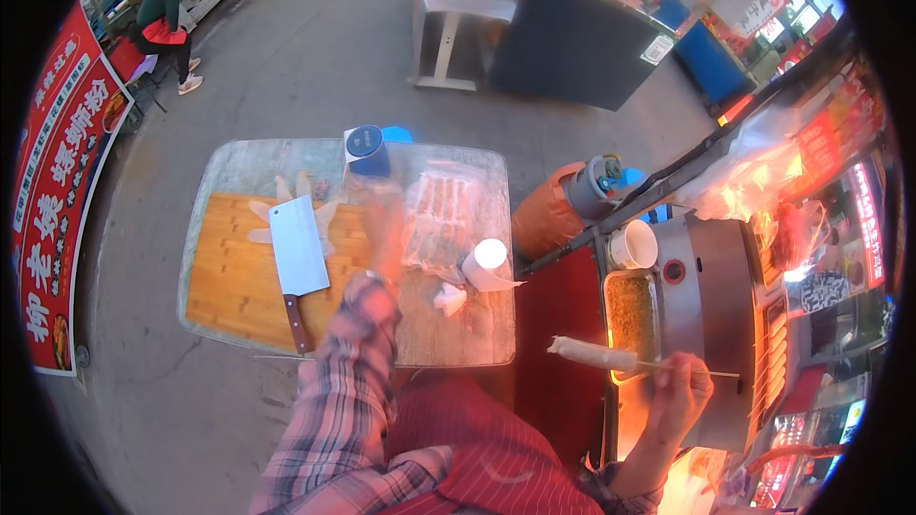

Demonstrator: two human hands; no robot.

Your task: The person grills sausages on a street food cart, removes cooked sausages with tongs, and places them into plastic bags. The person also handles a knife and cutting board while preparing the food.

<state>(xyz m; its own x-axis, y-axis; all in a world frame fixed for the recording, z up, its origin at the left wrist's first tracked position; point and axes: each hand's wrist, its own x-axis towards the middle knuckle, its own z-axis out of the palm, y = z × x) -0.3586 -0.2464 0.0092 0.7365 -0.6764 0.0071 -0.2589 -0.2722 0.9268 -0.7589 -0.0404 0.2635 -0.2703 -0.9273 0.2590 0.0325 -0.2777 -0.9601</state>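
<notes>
My right hand grips the thin wooden stick of a pale sausage, its free end ragged. It holds the sausage level beside a metal tray of brownish crumbly food. My left hand, blurred by motion, reaches over the table just short of a blue-lidded container; its fingers are too smeared to read. Left of that arm, a cleaver lies on a bamboo cutting board, partly over a clear plastic glove. On the right is a plastic pack of sausages.
A paper roll and crumpled tissue sit on the table. To the right are a paper tub, a steel cooker with skewered sausages, and a gas cylinder. A person sits far left.
</notes>
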